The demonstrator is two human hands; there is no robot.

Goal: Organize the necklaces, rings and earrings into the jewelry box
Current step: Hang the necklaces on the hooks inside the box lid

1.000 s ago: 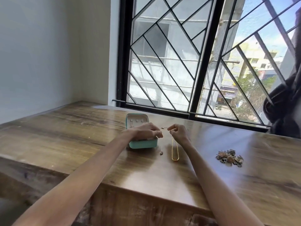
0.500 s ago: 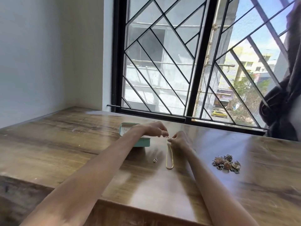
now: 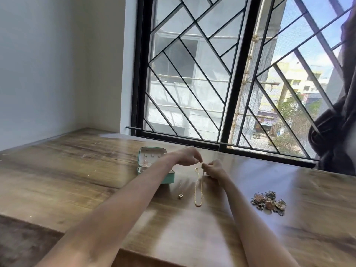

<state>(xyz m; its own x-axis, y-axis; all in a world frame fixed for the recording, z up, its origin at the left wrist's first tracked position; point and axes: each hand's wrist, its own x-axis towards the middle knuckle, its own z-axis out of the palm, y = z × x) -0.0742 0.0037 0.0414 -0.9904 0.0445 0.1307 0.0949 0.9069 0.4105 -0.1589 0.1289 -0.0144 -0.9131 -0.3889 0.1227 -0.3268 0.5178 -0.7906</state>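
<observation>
Your left hand (image 3: pixel 187 156) is raised just right of the open teal jewelry box (image 3: pixel 154 164), fingers curled with the tips drawn together in a pinch. Your right hand (image 3: pixel 213 168) sits close beside it, fingers curled likewise. Both hands meet at the top end of a gold chain necklace (image 3: pixel 198 191), which hangs from them in a long loop with its lower end on the bench (image 3: pixel 77 170). Exactly which fingers hold the chain is too small to tell. A second, thinner necklace with a small pendant (image 3: pixel 180 196) lies on the bench just left of the gold loop, in front of the box. A heap of mixed jewelry pieces (image 3: pixel 268 202) lies well apart to your right. The box stands with its lid up, near the window (image 3: pixel 221 74).
</observation>
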